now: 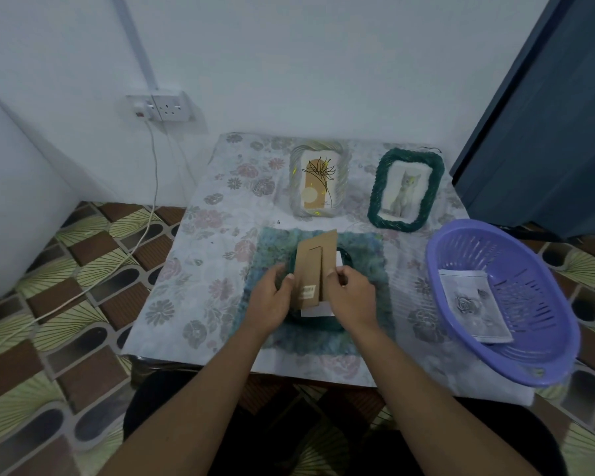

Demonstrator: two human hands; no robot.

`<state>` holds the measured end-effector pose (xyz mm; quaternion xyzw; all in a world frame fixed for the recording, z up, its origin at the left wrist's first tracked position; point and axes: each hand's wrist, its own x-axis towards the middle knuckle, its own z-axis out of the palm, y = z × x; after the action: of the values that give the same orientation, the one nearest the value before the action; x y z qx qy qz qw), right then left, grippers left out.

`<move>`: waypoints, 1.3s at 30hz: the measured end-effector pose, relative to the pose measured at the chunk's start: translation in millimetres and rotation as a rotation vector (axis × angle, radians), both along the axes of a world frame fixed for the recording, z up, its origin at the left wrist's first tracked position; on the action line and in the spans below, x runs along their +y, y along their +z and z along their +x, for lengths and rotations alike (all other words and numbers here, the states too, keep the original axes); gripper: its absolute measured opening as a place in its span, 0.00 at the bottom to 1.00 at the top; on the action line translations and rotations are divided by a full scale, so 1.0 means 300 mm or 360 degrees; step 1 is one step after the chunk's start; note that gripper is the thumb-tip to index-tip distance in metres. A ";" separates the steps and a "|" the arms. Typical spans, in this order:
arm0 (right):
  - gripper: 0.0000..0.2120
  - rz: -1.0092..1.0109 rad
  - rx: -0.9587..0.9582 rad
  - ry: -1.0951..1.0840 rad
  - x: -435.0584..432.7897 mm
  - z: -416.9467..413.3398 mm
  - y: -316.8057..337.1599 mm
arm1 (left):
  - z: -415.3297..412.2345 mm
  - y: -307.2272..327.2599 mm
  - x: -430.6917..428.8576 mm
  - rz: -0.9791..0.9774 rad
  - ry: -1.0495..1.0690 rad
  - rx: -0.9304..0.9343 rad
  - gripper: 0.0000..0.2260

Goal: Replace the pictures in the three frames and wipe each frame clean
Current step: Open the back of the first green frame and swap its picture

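A tabletop (220, 235) under a pale floral cover fills the middle of the view, seen from above. At the right edge sits a purple slotted plastic basket (461, 242), with a printed rose picture (471, 304) lying flat inside it. A fuzzy blue-green cloth (368, 249) is spread at the centre of the tabletop. Just above centre, two frames stand at the far side: a pale woven frame (298, 180) showing a line drawing of a flower, and to its right a dark green woven frame (437, 180) showing a grey cat. The third frame (318, 326), also dark green, lies face down on the cloth at centre. Its brown cardboard backing (311, 266) is tilted up from it, and a white sheet (315, 310) shows below the backing's near edge. The left hand (272, 297) has its grip on the backing's left edge, thumb on top. The right hand (352, 293) pinches the right edge in a narrow grip.
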<state>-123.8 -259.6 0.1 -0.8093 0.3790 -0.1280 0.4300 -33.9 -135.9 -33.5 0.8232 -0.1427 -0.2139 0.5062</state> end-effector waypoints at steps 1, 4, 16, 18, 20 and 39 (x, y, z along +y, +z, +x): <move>0.13 0.0047 -0.0104 0.0039 0.013 0.005 0.003 | 0.000 0.011 0.000 -0.0130 0.0111 0.0114 0.23; 0.11 0.0083 -0.0251 0.0210 0.070 0.031 0.010 | 0.027 0.023 0.025 -0.0470 0.0451 0.0447 0.25; 0.17 0.0666 0.0347 0.0623 0.278 0.205 -0.025 | 0.206 -0.027 0.253 0.0367 0.0443 0.0013 0.24; 0.16 0.0657 0.0452 0.0665 0.300 0.237 -0.031 | 0.225 -0.028 0.274 0.0525 0.0394 -0.0056 0.25; 0.10 0.0615 0.0531 0.0677 0.319 0.257 -0.043 | 0.237 -0.039 0.287 0.0605 0.0343 -0.0121 0.25; 0.15 0.0395 -0.0017 0.0424 0.205 0.170 -0.060 | 0.191 0.001 0.222 0.0776 -0.0517 -0.0842 0.16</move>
<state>-72.8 -198.0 -17.9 -0.7924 0.2790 -0.0263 0.5418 23.5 -69.5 -33.3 0.9127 -0.3416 -0.0994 0.2012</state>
